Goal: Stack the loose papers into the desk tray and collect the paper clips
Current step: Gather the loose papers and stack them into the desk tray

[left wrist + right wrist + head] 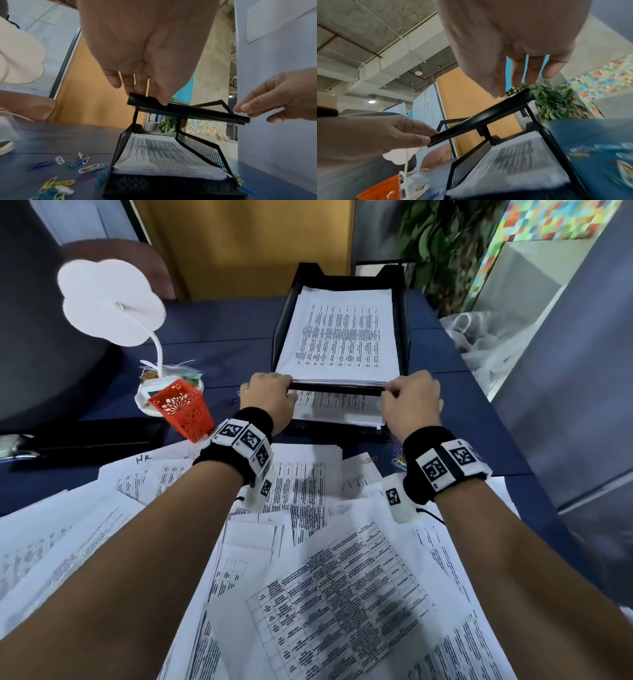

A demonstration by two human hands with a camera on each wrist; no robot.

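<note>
A black two-tier mesh desk tray (404, 313) stands at the back of the blue desk. A printed paper stack (339, 337) fills its upper tier, and more sheets (335, 409) lie in the lower tier (197, 147). My left hand (270, 392) pinches the left end of the upper tier's front rail (188, 109). At the rail's right end my right hand (411, 395) pinches it too. Loose papers (308, 577) cover the near desk under my forearms. Coloured paper clips (82, 162) lie left of the tray, and others (399, 458) lie by my right wrist.
An orange lattice basket (185, 409) stands tilted left of the tray, beside a white flower-shaped lamp (109, 302) on its base. A dark flat object (85, 443) lies at the left desk edge. A clear plastic bag (479, 337) sits past the right edge.
</note>
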